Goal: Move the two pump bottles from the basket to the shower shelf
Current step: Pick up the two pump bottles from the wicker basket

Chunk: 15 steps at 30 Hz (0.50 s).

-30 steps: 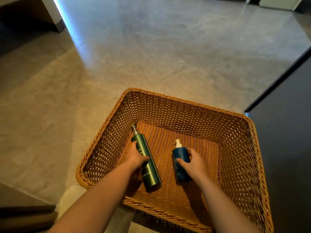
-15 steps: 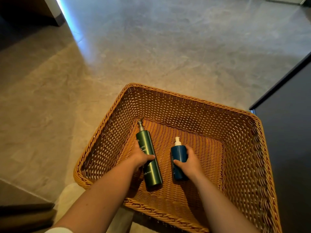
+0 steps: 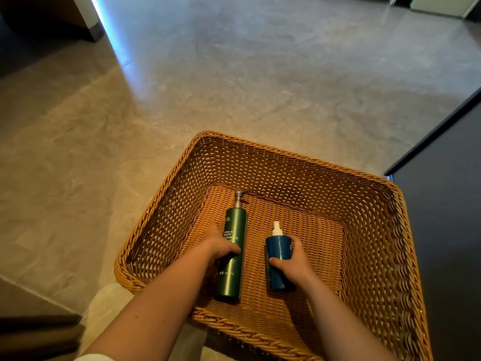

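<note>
A tall dark green pump bottle (image 3: 232,225) with a grey pump lies inside the woven wicker basket (image 3: 286,162), pump end pointing away from me. My left hand (image 3: 220,244) wraps around its middle from the left. To its right is a shorter dark blue pump bottle (image 3: 278,247) with a white pump. My right hand (image 3: 295,261) grips this one from the right side, thumb across its front. Both forearms reach in over the basket's near rim. The shower shelf is not in view.
The basket stands on a grey stone-tile floor (image 3: 234,74). A dark panel or cabinet (image 3: 447,204) rises close against the basket's right side. A dark furniture base (image 3: 46,19) sits at the far left, and a dark strip (image 3: 36,334) lies at the near left.
Both hands have closed more firmly around their bottles. The green bottle has turned from a slant to nearly straight, and the camera has shifted slightly.
</note>
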Tool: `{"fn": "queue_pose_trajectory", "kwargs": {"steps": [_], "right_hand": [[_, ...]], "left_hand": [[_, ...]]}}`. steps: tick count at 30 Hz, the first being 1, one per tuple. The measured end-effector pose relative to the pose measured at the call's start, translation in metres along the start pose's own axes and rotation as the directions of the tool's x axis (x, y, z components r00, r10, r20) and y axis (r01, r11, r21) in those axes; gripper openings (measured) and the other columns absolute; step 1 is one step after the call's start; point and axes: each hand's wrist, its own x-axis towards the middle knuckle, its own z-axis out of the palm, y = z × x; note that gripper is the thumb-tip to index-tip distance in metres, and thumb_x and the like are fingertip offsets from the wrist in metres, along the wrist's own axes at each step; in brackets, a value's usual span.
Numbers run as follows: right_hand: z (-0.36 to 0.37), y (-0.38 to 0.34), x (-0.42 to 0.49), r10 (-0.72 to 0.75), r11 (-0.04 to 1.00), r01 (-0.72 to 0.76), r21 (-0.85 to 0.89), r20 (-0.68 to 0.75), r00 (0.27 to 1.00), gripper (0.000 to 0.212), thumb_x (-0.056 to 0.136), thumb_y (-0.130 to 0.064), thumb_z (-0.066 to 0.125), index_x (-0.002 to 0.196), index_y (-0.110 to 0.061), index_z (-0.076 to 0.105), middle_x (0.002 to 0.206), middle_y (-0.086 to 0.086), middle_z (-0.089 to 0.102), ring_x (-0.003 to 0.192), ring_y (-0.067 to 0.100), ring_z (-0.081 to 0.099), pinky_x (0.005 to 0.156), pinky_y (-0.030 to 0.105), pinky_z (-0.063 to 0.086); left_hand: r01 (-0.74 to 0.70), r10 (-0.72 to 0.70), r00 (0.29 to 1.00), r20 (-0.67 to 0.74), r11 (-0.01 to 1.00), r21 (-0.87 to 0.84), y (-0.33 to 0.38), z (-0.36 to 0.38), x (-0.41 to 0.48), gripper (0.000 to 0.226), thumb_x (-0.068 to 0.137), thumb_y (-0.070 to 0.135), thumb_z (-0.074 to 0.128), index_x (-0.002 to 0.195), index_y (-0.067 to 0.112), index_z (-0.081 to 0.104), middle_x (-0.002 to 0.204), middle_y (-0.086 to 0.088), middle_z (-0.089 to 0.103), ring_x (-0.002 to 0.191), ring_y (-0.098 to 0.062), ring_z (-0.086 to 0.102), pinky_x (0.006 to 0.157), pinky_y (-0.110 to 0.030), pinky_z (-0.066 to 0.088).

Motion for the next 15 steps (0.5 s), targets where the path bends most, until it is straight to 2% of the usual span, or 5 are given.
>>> {"fn": "queue_pose_trajectory", "kwargs": {"steps": [2, 4, 9, 13, 15], "right_hand": [[-0.001, 0.0, -0.002, -0.007, 1.0, 0.007, 0.009, -0.005, 1.0, 0.086, 0.069, -0.007, 0.073, 0.136, -0.02, 0.021, 0.134, 0.015, 0.043, 0.107, 0.03, 0.05, 0.088, 0.046, 0.045], [-0.004, -0.001, -0.003, -0.02, 1.0, 0.02, 0.024, -0.006, 1.0, 0.084, 0.069, -0.007, 0.073, 0.135, -0.02, 0.021, 0.133, 0.015, 0.044, 0.101, 0.026, 0.049, 0.084, 0.043, 0.045], [-0.009, -0.003, -0.007, -0.05, 0.996, 0.053, 0.075, -0.032, 0.998, 0.084, 0.069, -0.007, 0.073, 0.134, -0.021, 0.022, 0.13, 0.015, 0.046, 0.093, 0.022, 0.048, 0.077, 0.039, 0.045], [-0.013, -0.003, -0.01, -0.071, 0.995, 0.075, 0.073, -0.046, 0.996, 0.083, 0.069, -0.01, 0.074, 0.134, -0.021, 0.023, 0.129, 0.013, 0.047, 0.094, 0.021, 0.048, 0.08, 0.038, 0.044], [-0.015, -0.005, -0.012, -0.074, 0.994, 0.077, 0.075, -0.049, 0.996, 0.084, 0.069, -0.011, 0.074, 0.134, -0.02, 0.022, 0.129, 0.013, 0.047, 0.094, 0.02, 0.048, 0.081, 0.039, 0.044]], "left_hand": [[-0.006, 0.006, 0.999, 0.045, 1.0, 0.008, -0.001, 0.002, -0.001, 0.081, 0.067, 0.004, 0.072, 0.13, 0.016, 0.023, 0.122, -0.023, 0.048, 0.103, -0.04, 0.055, 0.09, -0.055, 0.049], [-0.022, 0.02, 0.996, 0.09, 1.0, 0.02, -0.001, 0.005, -0.002, 0.075, 0.068, 0.004, 0.071, 0.128, 0.016, 0.027, 0.12, -0.022, 0.05, 0.102, -0.039, 0.056, 0.089, -0.054, 0.049], [-0.06, 0.055, 0.992, 0.114, 0.997, 0.04, -0.004, 0.013, -0.002, 0.075, 0.068, 0.005, 0.072, 0.127, 0.02, 0.03, 0.116, -0.018, 0.052, 0.1, -0.037, 0.056, 0.086, -0.053, 0.05], [-0.067, 0.058, 0.989, 0.133, 0.996, 0.062, -0.004, 0.012, -0.001, 0.076, 0.069, 0.004, 0.071, 0.129, 0.019, 0.026, 0.092, -0.008, 0.049, 0.088, -0.031, 0.055, 0.08, -0.046, 0.051], [-0.066, 0.055, 0.989, 0.137, 0.995, 0.075, -0.004, 0.012, -0.001, 0.075, 0.068, 0.003, 0.071, 0.127, 0.019, 0.027, 0.093, -0.008, 0.048, 0.089, -0.031, 0.054, 0.082, -0.047, 0.052]]}}
